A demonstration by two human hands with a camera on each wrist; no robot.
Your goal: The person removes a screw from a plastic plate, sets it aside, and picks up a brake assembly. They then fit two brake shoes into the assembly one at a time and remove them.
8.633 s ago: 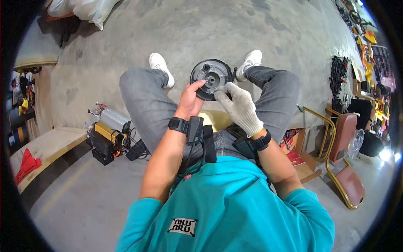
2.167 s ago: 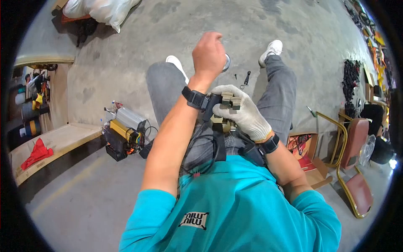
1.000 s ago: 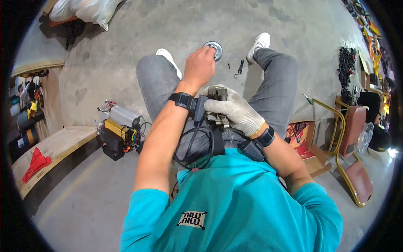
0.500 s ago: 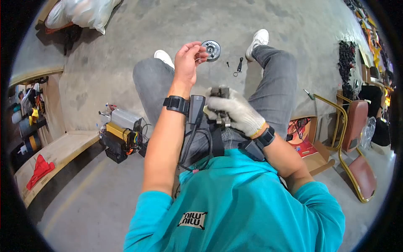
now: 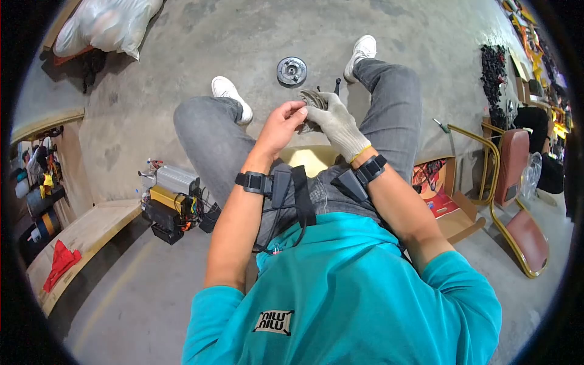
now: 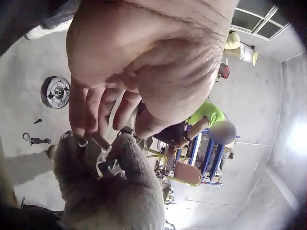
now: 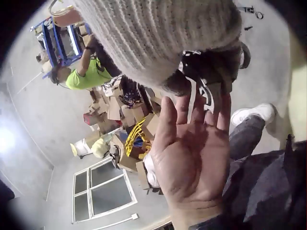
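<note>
Curved metal parts (image 5: 312, 99) are between the two hands, above the lap. The gloved right hand (image 5: 338, 125) grips them from the right. The bare left hand (image 5: 280, 129) pinches their near left side with thumb and fingertips. In the left wrist view, the bare fingers reach the metal parts (image 6: 97, 154) beside the glove (image 6: 112, 191). The right wrist view shows bare fingers behind the metal parts (image 7: 207, 91), partly hidden by the glove (image 7: 163, 36). A round dark drum-like part (image 5: 291, 72) lies on the floor beyond the hands.
A black lever (image 5: 337, 86) and small screw (image 6: 38, 120) lie on the floor. At left are a battery-like unit with wires (image 5: 167, 198) and a bench (image 5: 91, 234) with red cloth. An open carton (image 5: 453, 213) and chair (image 5: 514, 167) stand at right.
The left hand has come back from beside the drum-like part to the metal parts. The right hand has moved forward with them, away from the waist. Earlier, both hands held the drum-like part, now on the floor.
</note>
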